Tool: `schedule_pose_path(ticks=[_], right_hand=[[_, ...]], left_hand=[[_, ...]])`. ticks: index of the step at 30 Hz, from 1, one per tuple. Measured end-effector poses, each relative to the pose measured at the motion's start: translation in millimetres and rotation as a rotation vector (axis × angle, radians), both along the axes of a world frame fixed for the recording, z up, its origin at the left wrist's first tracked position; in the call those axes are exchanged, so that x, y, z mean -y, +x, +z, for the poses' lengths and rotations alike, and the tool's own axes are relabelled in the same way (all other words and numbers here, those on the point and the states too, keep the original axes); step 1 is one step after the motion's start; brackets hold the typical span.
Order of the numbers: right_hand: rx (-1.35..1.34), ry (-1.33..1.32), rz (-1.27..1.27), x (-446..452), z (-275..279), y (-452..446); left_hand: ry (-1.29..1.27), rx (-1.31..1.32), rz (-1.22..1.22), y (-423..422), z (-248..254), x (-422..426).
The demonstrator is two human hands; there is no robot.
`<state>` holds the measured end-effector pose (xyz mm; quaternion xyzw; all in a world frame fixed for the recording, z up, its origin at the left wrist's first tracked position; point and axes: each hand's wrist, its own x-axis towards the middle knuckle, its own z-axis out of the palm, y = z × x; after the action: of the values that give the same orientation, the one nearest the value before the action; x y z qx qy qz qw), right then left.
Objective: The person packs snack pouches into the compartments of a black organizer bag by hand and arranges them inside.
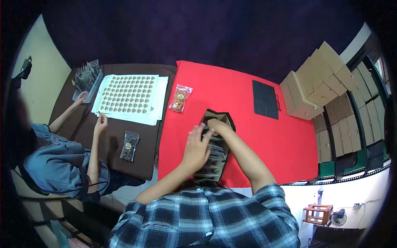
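An open box point(226, 118), brown inside with dark outer sides, stands on the red cloth close to my body. Clear plastic packets point(216, 155) are lined up in a row inside it. My left hand point(197, 149) lies over the box's left side, its fingers stretched out and apart near the packets. My right hand point(218, 126) reaches down into the far end of the box, and its fingertips are hidden there. Whether it grips a packet does not show.
A pouch with orange contents point(180, 98) and a black flat sheet point(265, 99) lie on the red cloth point(231, 82). Cardboard boxes point(308, 97) are stacked at right. On the left, a co-worker point(62, 161) sits by sticker sheets point(128, 97), a dark-filled pouch point(130, 146) and a packet bin point(94, 90).
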<state>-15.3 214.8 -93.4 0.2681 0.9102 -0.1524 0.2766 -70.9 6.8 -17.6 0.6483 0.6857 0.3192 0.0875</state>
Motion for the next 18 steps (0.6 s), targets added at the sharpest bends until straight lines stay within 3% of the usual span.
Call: schedule_pose_path(ticks=[2,3,5,10,14,18], right_hand=[[-0.072,-0.002,-0.101,-6.4,-22.8,4.2],[-0.117,-0.019,0.018,-12.6,-30.7,7.9],[-0.151,-0.073,0.009,-7.9,-19.0,14.5],[-0.072,-0.343,-0.254,10.6,18.5,20.5],[-0.067,-0.103,-0.016,15.7,-5.1,20.6],[-0.069,-0.127,-0.053,10.3,-16.3,21.1]], left_hand=[[-0.05,0.125,0.103,-6.3,-12.2,-0.3],[-0.092,0.223,0.119,-11.7,-27.6,-1.9],[-0.108,0.423,0.099,-17.1,-30.0,-0.5],[-0.025,0.428,-0.037,-14.4,-42.1,-0.9],[-0.016,0.442,-0.051,-11.9,-42.2,-0.6],[-0.046,0.451,-0.06,-12.1,-38.7,1.3]])
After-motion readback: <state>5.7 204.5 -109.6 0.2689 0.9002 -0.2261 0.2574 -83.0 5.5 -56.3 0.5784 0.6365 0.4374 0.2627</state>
